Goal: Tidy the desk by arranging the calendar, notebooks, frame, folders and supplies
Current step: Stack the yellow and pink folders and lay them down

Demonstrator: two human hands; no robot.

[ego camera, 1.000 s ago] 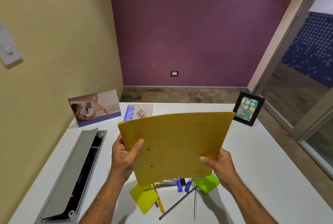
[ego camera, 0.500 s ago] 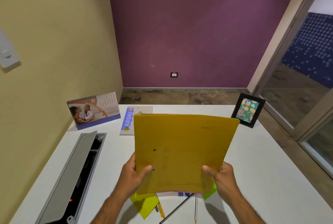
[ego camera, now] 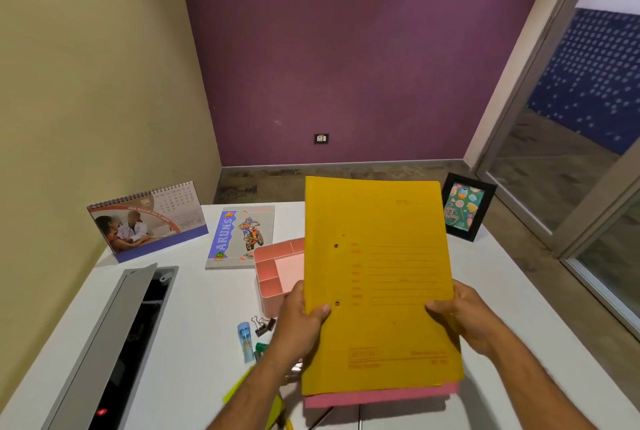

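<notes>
I hold a yellow folder [ego camera: 381, 284] upright over the white desk [ego camera: 194, 308], with a pink folder [ego camera: 381, 398] showing under its lower edge. My left hand [ego camera: 301, 315] grips the left edge and my right hand [ego camera: 460, 318] grips the right edge. A desk calendar [ego camera: 145, 221] stands at the back left. A notebook with a motorbike cover [ego camera: 242, 239] lies behind a pink organiser tray [ego camera: 277, 270]. A black photo frame [ego camera: 465, 211] stands at the back right. The folders hide much of the desk's middle.
An open grey cable hatch [ego camera: 114, 343] runs along the desk's left side. A blue glue stick [ego camera: 245, 343], binder clips [ego camera: 263, 325], a green item [ego camera: 261, 348] and yellow sticky notes [ego camera: 239, 388] lie near my left wrist. A glass door is at the right.
The folders have turned from landscape to upright and moved right. The view has dropped, so the pink tray, glue stick and clips now show at the left.
</notes>
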